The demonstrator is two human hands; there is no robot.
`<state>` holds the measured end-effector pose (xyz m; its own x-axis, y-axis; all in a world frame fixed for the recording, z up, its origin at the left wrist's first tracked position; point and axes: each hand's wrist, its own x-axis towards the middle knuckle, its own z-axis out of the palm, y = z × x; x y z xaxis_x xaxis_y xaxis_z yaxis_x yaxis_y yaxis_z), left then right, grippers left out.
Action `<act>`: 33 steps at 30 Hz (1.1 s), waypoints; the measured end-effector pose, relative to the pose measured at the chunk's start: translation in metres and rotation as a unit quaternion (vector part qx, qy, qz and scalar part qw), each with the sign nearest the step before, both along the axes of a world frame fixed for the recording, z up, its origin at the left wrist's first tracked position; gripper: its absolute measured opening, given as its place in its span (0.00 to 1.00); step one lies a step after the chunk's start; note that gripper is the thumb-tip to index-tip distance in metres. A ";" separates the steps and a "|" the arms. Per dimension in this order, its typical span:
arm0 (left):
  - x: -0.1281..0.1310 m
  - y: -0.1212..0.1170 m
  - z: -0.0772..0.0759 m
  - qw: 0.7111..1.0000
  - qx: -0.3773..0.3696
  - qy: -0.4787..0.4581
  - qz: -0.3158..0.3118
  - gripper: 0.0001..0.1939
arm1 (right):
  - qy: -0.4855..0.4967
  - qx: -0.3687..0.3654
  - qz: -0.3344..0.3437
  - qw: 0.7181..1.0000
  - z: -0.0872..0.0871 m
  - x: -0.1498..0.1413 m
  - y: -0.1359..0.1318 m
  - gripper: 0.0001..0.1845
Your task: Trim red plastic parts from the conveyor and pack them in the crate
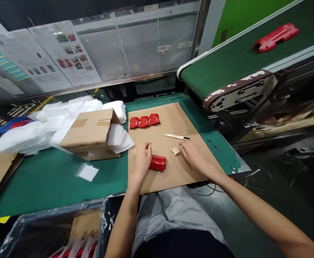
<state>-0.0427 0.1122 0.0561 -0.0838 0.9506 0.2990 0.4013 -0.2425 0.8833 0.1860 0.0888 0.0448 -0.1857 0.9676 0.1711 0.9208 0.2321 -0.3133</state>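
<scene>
Hands, two: left hand (pixel 143 159) curled at the left end of one red part (pixel 158 163) on one cardboard sheet (pixel 173 116), grip unclear; right hand (pixel 191 154) half-curled just beside one beige pad (pixel 175 151), can't tell if gripping. Farther up: three red pieces (pixel 144 122) in a row, one knife (pixel 176 136). Conveyor (pixel 227 62): one red casing (pixel 276 37).

A factory workshop — it has a ribbed green conveyor belt (pixel 213 73), a long green-topped workbench (pixel 52 186) and white photo-printed paper sheets (pixel 65 53).
</scene>
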 end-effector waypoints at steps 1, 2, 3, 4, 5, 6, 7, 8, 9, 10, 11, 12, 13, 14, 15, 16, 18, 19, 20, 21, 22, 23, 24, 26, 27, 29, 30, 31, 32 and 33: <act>0.003 -0.006 -0.003 1.000 0.013 0.025 0.006 0.07 | 0.006 0.000 -0.015 1.000 -0.003 0.007 0.003 0.19; 0.007 -0.011 -0.007 0.998 0.026 0.046 0.015 0.09 | 0.011 -0.003 -0.025 1.000 -0.006 0.011 0.006 0.19; 0.009 -0.014 -0.011 0.997 0.038 0.063 0.025 0.12 | 0.016 -0.006 -0.029 0.999 -0.010 0.011 0.008 0.18; 0.011 -0.015 -0.016 0.995 0.050 0.076 0.034 0.14 | 0.020 -0.011 -0.030 0.999 -0.013 0.009 0.009 0.18; 0.012 -0.015 -0.020 0.993 0.059 0.087 0.042 0.15 | 0.024 -0.016 -0.029 0.999 -0.017 0.005 0.010 0.17; 0.013 -0.014 -0.025 0.992 0.068 0.097 0.049 0.17 | 0.028 -0.021 -0.024 0.999 -0.019 -0.001 0.010 0.15; 0.013 -0.013 -0.029 0.990 0.074 0.105 0.053 0.18 | 0.034 -0.026 -0.015 0.999 -0.020 -0.007 0.009 0.14; 0.012 -0.012 -0.032 0.989 0.078 0.113 0.056 0.19 | 0.042 -0.033 -0.002 0.999 -0.020 -0.012 0.008 0.12; 0.011 -0.011 -0.036 0.988 0.081 0.120 0.057 0.20 | 0.052 -0.042 0.014 0.998 -0.019 -0.017 0.008 0.11; 0.010 -0.010 -0.039 0.987 0.082 0.125 0.058 0.22 | 0.065 -0.055 0.032 0.996 -0.017 -0.021 0.008 0.10; 0.009 -0.009 -0.041 0.986 0.082 0.129 0.058 0.23 | 0.078 -0.071 0.050 0.993 -0.014 -0.024 0.009 0.09; 0.008 -0.008 -0.043 0.986 0.081 0.132 0.058 0.24 | 0.091 -0.088 0.066 0.990 -0.010 -0.026 0.012 0.10; 0.008 -0.007 -0.045 0.986 0.080 0.135 0.057 0.24 | 0.103 -0.105 0.079 0.986 -0.008 -0.029 0.015 0.10; 0.008 -0.005 -0.046 0.986 0.079 0.136 0.057 0.24 | 0.112 -0.121 0.089 0.982 -0.006 -0.032 0.019 0.10; 0.008 -0.004 -0.047 0.986 0.078 0.137 0.058 0.24 | 0.119 -0.135 0.098 0.979 -0.006 -0.035 0.023 0.09; 0.008 -0.003 -0.047 0.986 0.078 0.137 0.061 0.23 | 0.125 -0.147 0.105 0.976 -0.007 -0.039 0.027 0.09; 0.009 -0.002 -0.048 0.985 0.078 0.135 0.077 0.21 | 0.135 -0.171 0.115 0.969 -0.014 -0.045 0.029 0.08; 0.010 -0.002 -0.048 0.984 0.078 0.134 0.088 0.21 | 0.140 -0.182 0.119 0.966 -0.018 -0.047 0.028 0.09; 0.010 -0.002 -0.048 0.983 0.079 0.131 0.098 0.20 | 0.147 -0.190 0.122 0.963 -0.023 -0.049 0.026 0.09; 0.011 -0.002 -0.049 0.983 0.078 0.129 0.107 0.20 | 0.158 -0.193 0.118 0.961 -0.028 -0.050 0.023 0.09; 0.012 -0.002 -0.049 0.982 0.077 0.126 0.114 0.20 | 0.169 -0.191 0.109 0.961 -0.033 -0.050 0.020 0.10; 0.012 -0.003 -0.050 0.982 0.075 0.122 0.119 0.20 | 0.177 -0.188 0.095 0.961 -0.037 -0.051 0.017 0.11; 0.013 -0.003 -0.050 0.983 0.071 0.119 0.123 0.20 | 0.182 -0.185 0.079 0.963 -0.039 -0.051 0.015 0.11; 0.014 -0.003 -0.052 0.983 0.061 0.115 0.129 0.20 | 0.179 -0.187 0.051 0.965 -0.042 -0.053 0.012 0.11; 0.015 -0.003 -0.052 0.983 0.055 0.114 0.131 0.20 | 0.174 -0.194 0.046 0.964 -0.042 -0.054 0.011 0.11; 0.016 -0.003 -0.054 0.982 0.048 0.116 0.139 0.20 | 0.175 -0.204 0.053 0.962 -0.041 -0.055 0.010 0.11; 0.016 -0.004 -0.055 0.981 0.048 0.121 0.142 0.20 | 0.183 -0.204 0.059 0.960 -0.040 -0.055 0.009 0.11; 0.016 -0.004 -0.056 0.980 0.051 0.125 0.145 0.21 | 0.192 -0.201 0.064 0.958 -0.039 -0.055 0.009 0.11; 0.017 -0.004 -0.057 0.980 0.053 0.128 0.145 0.21 | 0.200 -0.196 0.063 0.958 -0.039 -0.055 0.009 0.11; 0.017 -0.004 -0.058 0.980 0.054 0.128 0.145 0.21 | 0.203 -0.191 0.057 0.959 -0.039 -0.056 0.009 0.10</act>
<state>-0.0259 0.1083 -0.0018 -0.2541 0.8596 0.4433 0.6719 -0.1728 0.7202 0.1304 0.0980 0.0061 -0.2861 0.9518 -0.1105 0.6800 0.1204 -0.7233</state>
